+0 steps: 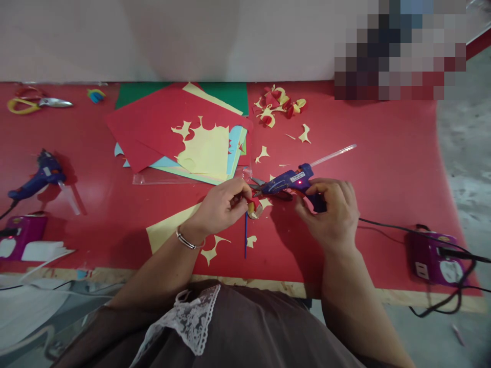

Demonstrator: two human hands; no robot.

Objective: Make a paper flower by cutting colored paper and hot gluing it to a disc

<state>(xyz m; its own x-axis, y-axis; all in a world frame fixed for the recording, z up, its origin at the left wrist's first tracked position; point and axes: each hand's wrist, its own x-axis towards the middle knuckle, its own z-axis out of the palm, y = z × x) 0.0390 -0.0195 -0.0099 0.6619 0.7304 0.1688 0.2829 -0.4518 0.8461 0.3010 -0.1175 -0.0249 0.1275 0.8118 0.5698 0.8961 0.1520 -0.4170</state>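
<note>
My right hand [333,212] is closed round the handle of a blue glue gun [286,180]. A clear glue stick [333,155] juts from its back end, and a small red light glows on its side. The nozzle points left, close to the fingertips of my left hand [224,205]. Between that thumb and forefinger is a small red and yellow paper piece [253,207], partly hidden by the fingers. Dark-handled scissors [284,196] lie beneath the glue gun, mostly covered. A thin blue stick [246,237] rests just below my left fingertips.
Stacked coloured paper sheets [153,122] lie ahead, with cut yellow scraps around. Red and yellow paper shapes [278,102] are heaped at the back. Yellow-handled scissors [38,104] and another glue gun [44,176] lie left. Purple power boxes [433,255] stand at both sides, with trailing cables.
</note>
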